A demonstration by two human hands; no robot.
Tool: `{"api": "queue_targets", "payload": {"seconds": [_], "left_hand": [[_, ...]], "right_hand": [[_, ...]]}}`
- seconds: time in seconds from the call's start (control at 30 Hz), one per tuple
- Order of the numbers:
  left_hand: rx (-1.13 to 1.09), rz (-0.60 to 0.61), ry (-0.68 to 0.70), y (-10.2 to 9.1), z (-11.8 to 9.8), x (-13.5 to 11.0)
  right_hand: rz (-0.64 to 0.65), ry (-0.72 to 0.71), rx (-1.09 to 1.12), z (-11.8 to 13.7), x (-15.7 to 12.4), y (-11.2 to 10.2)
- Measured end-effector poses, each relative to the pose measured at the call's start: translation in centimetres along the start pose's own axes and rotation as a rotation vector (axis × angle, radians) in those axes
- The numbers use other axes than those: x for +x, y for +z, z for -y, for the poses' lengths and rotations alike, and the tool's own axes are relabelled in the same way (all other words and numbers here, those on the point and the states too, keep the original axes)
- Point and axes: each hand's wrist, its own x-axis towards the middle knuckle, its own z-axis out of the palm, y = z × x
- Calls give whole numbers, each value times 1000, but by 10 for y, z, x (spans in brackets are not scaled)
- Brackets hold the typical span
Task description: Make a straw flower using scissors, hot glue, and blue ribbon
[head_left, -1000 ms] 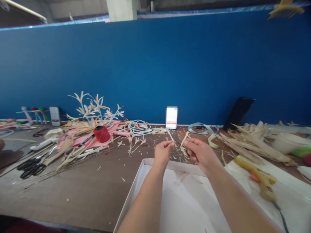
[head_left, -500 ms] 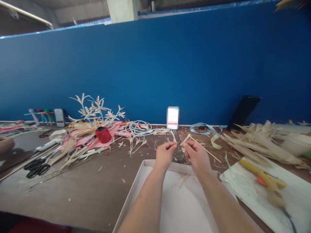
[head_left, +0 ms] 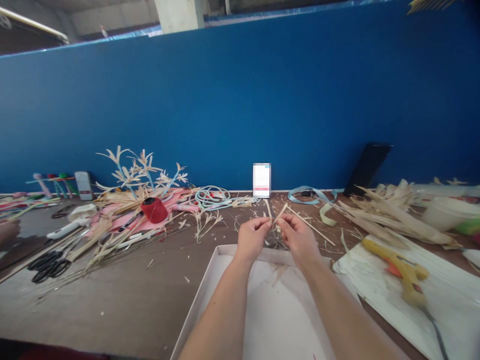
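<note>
My left hand (head_left: 252, 239) and my right hand (head_left: 298, 237) are held close together above the far edge of a shallow white tray (head_left: 210, 287). Both are pinched on thin pale straw strips (head_left: 276, 214) that stick up between the fingertips. A longer straw stick (head_left: 311, 226) runs from my right hand's fingers out to the right. A few straw scraps lie inside the tray.
Dried husks (head_left: 390, 215) and a yellow glue gun (head_left: 403, 272) on a white board lie at the right. A red thread spool (head_left: 153, 210), straw flowers (head_left: 142, 172), a coiled cable (head_left: 212, 196) and black scissors (head_left: 47, 262) are at the left. A blue wall (head_left: 240, 110) backs the table. Another person's hand (head_left: 7, 231) shows far left.
My hands have come closer together, and the straw pieces now nearly meet between the fingertips. The view has shifted slightly.
</note>
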Motion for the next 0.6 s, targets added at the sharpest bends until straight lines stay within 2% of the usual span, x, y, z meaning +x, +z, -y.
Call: {"api": "queue_targets", "payload": {"seconds": [0.4,0.6], "left_hand": [[-18,10,-15,1,1,-1],[-8,16,-7,2,1,-1]], "right_hand": [[-3,35,140,4,-2,4],[-19,38,142,4,-3,5]]}}
